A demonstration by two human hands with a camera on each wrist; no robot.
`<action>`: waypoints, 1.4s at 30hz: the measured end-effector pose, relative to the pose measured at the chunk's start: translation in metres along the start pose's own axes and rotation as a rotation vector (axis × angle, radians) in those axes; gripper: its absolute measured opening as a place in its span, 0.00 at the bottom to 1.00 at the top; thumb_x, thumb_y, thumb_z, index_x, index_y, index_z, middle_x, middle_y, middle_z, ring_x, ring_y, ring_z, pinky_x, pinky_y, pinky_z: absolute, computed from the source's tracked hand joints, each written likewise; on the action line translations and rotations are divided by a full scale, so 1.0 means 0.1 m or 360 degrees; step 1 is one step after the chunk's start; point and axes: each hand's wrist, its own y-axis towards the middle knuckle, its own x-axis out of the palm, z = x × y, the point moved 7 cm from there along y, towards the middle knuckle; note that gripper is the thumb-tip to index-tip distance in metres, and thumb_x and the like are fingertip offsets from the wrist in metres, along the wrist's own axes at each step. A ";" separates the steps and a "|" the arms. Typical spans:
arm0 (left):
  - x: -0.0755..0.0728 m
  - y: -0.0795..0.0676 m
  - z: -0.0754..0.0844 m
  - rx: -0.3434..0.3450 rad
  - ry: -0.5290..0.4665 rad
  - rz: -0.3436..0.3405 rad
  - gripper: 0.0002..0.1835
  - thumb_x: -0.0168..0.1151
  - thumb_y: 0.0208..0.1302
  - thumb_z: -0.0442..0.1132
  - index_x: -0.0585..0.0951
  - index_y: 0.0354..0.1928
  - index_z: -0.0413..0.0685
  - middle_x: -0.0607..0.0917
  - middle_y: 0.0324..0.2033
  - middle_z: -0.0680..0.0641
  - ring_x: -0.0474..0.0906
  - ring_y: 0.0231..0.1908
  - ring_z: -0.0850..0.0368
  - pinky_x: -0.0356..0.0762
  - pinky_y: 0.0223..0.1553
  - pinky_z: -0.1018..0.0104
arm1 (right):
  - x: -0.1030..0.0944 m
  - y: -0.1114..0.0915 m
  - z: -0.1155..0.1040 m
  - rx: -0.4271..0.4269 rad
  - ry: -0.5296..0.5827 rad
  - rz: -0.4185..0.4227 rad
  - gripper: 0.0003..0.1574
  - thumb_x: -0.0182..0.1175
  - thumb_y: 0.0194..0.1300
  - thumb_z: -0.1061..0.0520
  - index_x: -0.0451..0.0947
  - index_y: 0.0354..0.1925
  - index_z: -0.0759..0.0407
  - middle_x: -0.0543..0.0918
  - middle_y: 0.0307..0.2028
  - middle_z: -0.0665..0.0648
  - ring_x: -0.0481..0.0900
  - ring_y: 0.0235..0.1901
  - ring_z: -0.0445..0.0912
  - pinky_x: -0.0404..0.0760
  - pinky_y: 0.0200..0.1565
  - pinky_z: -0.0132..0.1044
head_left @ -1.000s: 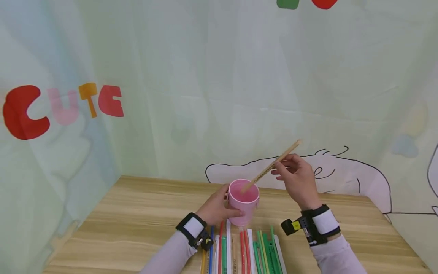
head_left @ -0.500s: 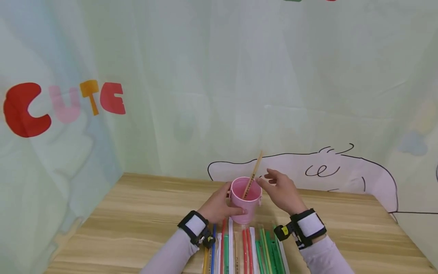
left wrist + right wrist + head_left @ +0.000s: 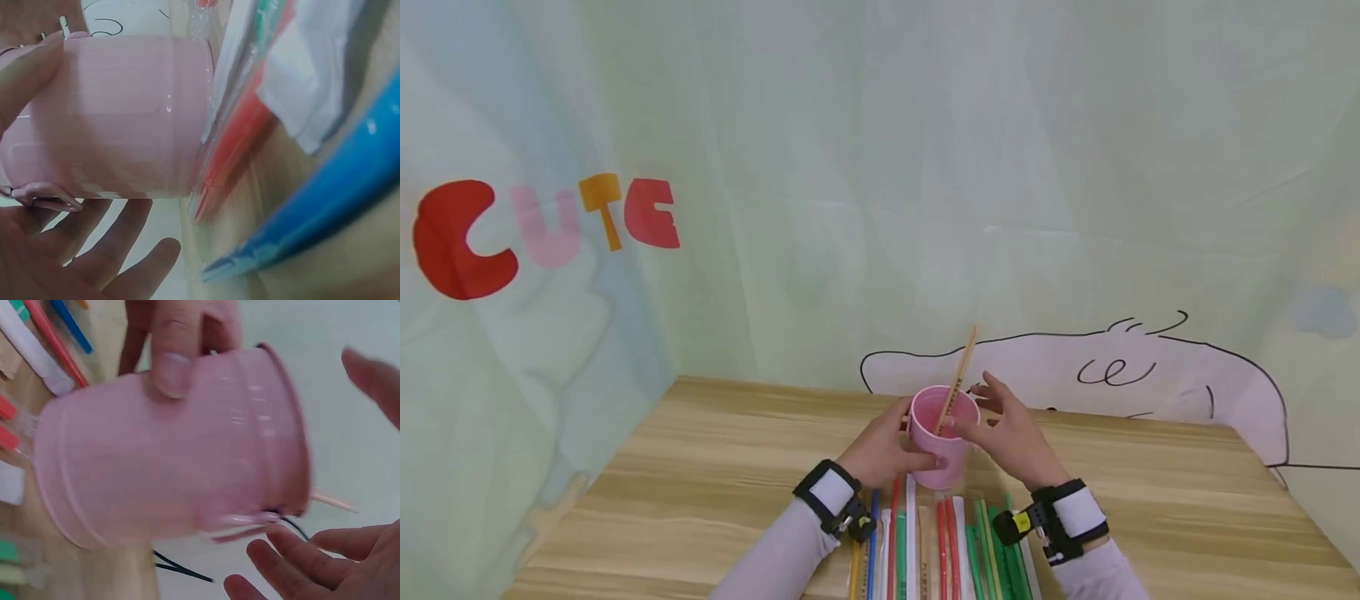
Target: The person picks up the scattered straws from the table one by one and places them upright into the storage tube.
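A small pink bucket (image 3: pixel 942 450) stands upright behind a row of straws. My left hand (image 3: pixel 876 446) grips it from the left, thumb across its front in the right wrist view and fingers behind its side in the left wrist view. Out of its mouth leans a tan straw with printed lettering (image 3: pixel 958 377); whether it is one or two I cannot tell. My right hand (image 3: pixel 1018 442) is at the bucket's right rim with fingers spread. Its thumb appears over the rim near the straw, and its fingertips lie beside the handle (image 3: pixel 240 522) in the right wrist view.
Several straws lie side by side on the wooden table (image 3: pixel 722 483) in front of the bucket, among them a blue straw (image 3: pixel 872 542), red straws (image 3: pixel 948 546), white-wrapped straws (image 3: pixel 912 533) and green straws (image 3: pixel 1011 558). A printed curtain (image 3: pixel 820 250) hangs behind the table.
My right hand has let go of the tan straw, which now leans in the bucket, and has come down and left to the rim. My left hand keeps its grip on the bucket.
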 end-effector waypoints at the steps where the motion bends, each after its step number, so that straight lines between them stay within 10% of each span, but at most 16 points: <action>1: 0.01 0.00 0.00 0.0005 0.0002 -0.0004 0.46 0.76 0.49 0.52 0.62 0.69 0.66 0.72 0.61 0.57 0.66 0.57 0.55 0.69 0.58 0.42 | 0.04 0.00 0.02 -0.0005 0.0032 -0.0021 0.63 0.70 0.55 0.40 0.45 0.75 0.59 0.66 0.65 0.65 0.67 0.59 0.59 0.76 0.54 0.60; 24: -0.04 -0.03 0.02 0.0122 0.0099 0.0024 0.50 0.75 0.50 0.53 0.56 0.72 0.66 0.69 0.63 0.55 0.65 0.59 0.56 0.77 0.53 0.53 | 0.34 0.06 0.17 -0.0088 0.0148 0.0011 0.61 0.79 0.42 0.44 0.56 0.66 0.57 0.73 0.57 0.59 0.72 0.53 0.49 0.79 0.52 0.53; 34: -0.43 -0.42 -0.05 -0.0040 0.0462 0.0245 0.43 0.66 0.59 0.55 0.59 0.71 0.47 0.71 0.60 0.41 0.68 0.57 0.46 0.73 0.55 0.44 | 0.42 0.14 0.17 -0.0055 0.0185 0.0010 0.57 0.79 0.44 0.46 0.58 0.64 0.55 0.74 0.56 0.58 0.73 0.52 0.49 0.79 0.51 0.54; 42: -0.61 -0.83 -0.12 -0.0236 0.0671 0.0352 0.34 0.66 0.54 0.40 0.68 0.64 0.42 0.75 0.41 0.47 0.71 0.33 0.56 0.74 0.29 0.62 | 0.48 0.17 0.16 -0.0071 0.0203 -0.0007 0.57 0.79 0.43 0.45 0.59 0.64 0.55 0.74 0.56 0.57 0.73 0.52 0.49 0.80 0.50 0.53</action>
